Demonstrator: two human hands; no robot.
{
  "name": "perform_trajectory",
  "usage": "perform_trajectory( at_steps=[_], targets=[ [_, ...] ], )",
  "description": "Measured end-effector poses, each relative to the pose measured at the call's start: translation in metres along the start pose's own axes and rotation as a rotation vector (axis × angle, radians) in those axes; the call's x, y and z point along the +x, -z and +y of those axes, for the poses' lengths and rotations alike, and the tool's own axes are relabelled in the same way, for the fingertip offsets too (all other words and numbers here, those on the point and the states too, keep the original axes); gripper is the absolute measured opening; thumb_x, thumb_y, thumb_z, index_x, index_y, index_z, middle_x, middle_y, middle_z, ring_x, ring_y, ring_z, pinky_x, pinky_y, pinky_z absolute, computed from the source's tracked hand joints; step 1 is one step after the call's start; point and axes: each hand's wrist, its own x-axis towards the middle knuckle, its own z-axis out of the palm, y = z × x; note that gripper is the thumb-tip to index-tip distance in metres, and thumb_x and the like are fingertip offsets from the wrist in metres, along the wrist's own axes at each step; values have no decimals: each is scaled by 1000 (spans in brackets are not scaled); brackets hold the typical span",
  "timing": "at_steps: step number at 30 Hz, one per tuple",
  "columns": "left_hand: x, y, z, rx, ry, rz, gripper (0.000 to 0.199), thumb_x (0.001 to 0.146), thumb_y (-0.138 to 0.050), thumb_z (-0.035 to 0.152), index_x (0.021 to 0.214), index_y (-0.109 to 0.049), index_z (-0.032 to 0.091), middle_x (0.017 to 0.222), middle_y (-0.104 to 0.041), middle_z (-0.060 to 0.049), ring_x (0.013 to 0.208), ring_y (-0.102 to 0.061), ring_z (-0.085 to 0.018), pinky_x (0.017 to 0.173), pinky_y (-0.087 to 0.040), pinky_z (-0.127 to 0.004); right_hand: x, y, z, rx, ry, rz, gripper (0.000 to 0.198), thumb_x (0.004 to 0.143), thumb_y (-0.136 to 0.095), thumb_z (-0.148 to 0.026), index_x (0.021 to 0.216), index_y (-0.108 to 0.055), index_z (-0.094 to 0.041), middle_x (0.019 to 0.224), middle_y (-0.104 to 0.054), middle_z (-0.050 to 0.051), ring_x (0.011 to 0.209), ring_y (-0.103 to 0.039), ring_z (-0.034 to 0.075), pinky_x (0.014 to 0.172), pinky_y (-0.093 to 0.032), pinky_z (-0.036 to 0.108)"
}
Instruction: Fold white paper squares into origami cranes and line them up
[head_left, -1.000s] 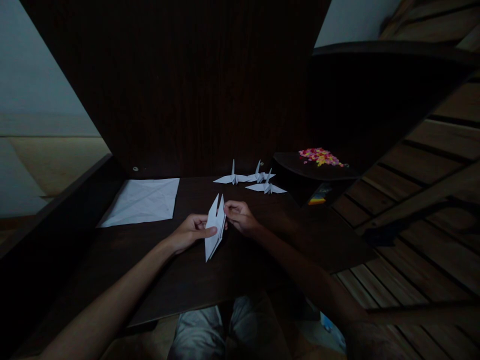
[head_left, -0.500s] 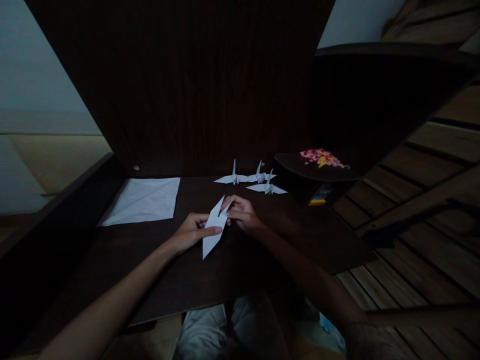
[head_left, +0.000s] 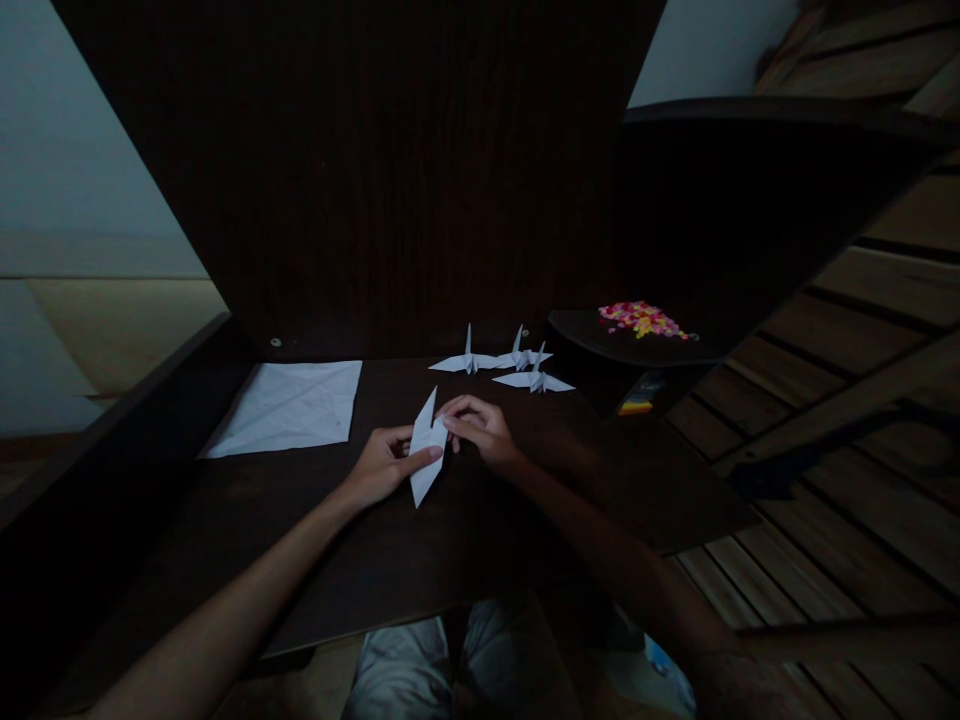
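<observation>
Folded paper (head_left: 421, 482): above worktop (head_left: 375, 560). Left hand (head_left: 384, 465): thumb, fingers clamped on paper. Right hand (head_left: 480, 430): closed fingertips pinching upper right tip (head_left: 439, 425); tip, projecting half second ago, now mostly hidden. Folding apparently underway.

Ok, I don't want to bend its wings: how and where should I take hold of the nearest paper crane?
Probably pinch the nearest crane by its folded body, coming from the front: thin wings spread left and right, and the other two cranes sit behind it.
</observation>
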Motion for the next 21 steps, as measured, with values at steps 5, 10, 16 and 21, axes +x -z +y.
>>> perform_trajectory(
  at_steps=[5, 10, 16, 21],
  targets=[
    [-2, -3, 1, 32, 16, -26, 34, 66, -74, 38, 87, -70, 12, 77, -69, -4, 66, -61, -17, 60, -46, -27, 0, -2, 1, -116, 6, 145, 28, 64, -76, -35, 79, -59, -19, 70, -61, 0, 58, -56, 11, 44, -43, 21],
    [0, -2, -2, 60, 30, -40, 34, 67, -73, 39, 86, -69, 11, 75, -69, -4, 65, -60, -17, 59, -45, -27, 1, -1, 3, -134, 31, 185, 32, 62, -78, -32, 83, -57, -19, 69, -60, -1, 65, -60, 13, 62, -49, 26],
    [-1, -1, 0, 86, 11, -19, 33, 67, -72, 39, 85, -69, 11, 74, -68, -4, 65, -60, -17, 58, -45, -26, 1, -1, 4, -113, 33, 113, 37, 65, -76, -30, 96, -57, -20, 75, -64, 0, 68, -61, 13, 65, -47, 27],
    [-1, -2, 1, 97, 6, -16, 32, 68, -73, 39, 84, -69, 11, 75, -69, -4, 66, -60, -17, 60, -46, -27, 1, -2, 2, -119, 32, 152, 36, 65, -76, -31, 94, -59, -19, 69, -64, -1, 64, -60, 13, 61, -45, 26]
  ],
)
